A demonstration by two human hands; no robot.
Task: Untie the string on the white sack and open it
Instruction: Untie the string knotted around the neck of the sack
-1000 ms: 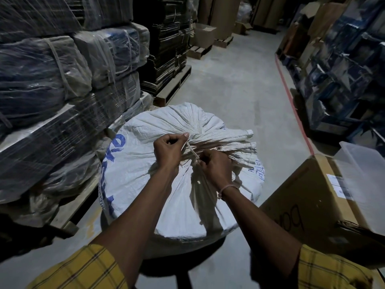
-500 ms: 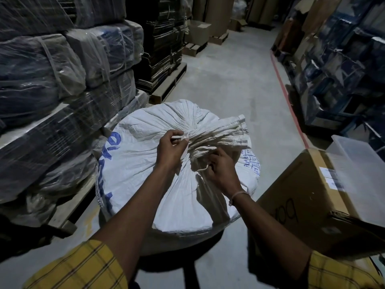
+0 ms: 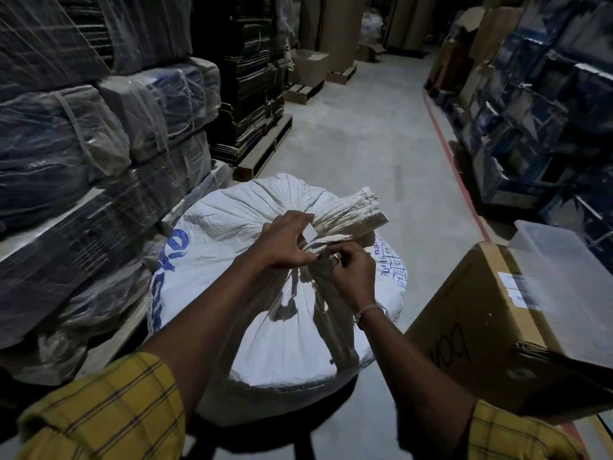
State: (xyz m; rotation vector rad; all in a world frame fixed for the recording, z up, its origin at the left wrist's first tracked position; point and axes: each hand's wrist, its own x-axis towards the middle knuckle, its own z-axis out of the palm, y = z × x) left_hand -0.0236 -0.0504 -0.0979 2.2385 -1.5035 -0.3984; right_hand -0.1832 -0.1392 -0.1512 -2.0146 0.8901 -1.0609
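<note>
From the head view, the big white woven plastic sack [image 3: 265, 293] with blue print stands on the grey concrete floor [image 3: 365, 134] directly in front of the person, its top gathered into a bunched neck [image 3: 348, 210] that lies over toward the right and away, long axis running from the tie out to the frayed mouth. The tie sits at the root of that neck, right under both hands. The left hand [image 3: 285, 242] comes in from the left of the neck, fingers curled, thumb and forefinger pinching a short pale strip of string [image 3: 309, 232] that stands up from the tie. The right hand [image 3: 353, 270] lies just nearer the person than the neck, fingers curled in and pinching at the knot; whether it has string or only fabric I cannot tell. Both hands touch the neck, so neither has far to go. Judging by the tight gathers, the sack is not yet open.

Left of the sack, touching or almost so, are plastic-wrapped dark bundles [image 3: 83, 154] stacked on a pallet. Right of the sack stands a brown cardboard box [image 3: 481, 327] with a clear plastic tub [image 3: 564, 270] on top, near the right forearm but not blocking the neck.
</note>
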